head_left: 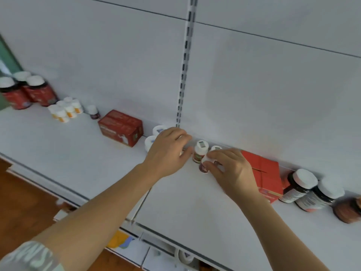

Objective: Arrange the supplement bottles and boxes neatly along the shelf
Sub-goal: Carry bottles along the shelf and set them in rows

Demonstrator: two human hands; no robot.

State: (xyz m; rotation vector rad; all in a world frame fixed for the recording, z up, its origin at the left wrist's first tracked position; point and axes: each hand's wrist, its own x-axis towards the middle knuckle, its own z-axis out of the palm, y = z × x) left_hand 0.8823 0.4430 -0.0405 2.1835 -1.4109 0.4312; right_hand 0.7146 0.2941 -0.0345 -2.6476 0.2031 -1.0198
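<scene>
**Small bottles mid-shelf, both hands on them**

Right hand (230, 171) pinches a small bottle (204, 166) by its white cap end, thumb and fingertips curled round it. Bottle is tilted, base toward the shelf (78, 163) front, not standing yet. A second small bottle (199, 151) stands upright just behind it, touching or nearly so; a third cap (215, 148) shows behind the right fingers.

Left hand (168, 151) reaches over the white tubs (156, 133) near the back wall, fingers bent over something. Cannot tell if it grips anything or just rests there; the contact is hidden.

Rest of the row: red box (121, 127) left of the tubs, flat red box (265, 173) right of the right hand, two big dark bottles (300, 185) leaning further right. Far left: large red-label bottles (29, 92), a cluster of small orange-label ones (65, 111).

Handling, my read:
- Small bottles look like light rigid plastic, narrow base, so they tip easily. Smooth label, probably slick.
- Cap pinch is fine for lifting, poor for setting down straight. Better to hold round the body, low, and seat the base flat.
- Neighbours are close; a nudge could domino them.
- Boxes are stiff card; push from the side face to square them.
</scene>
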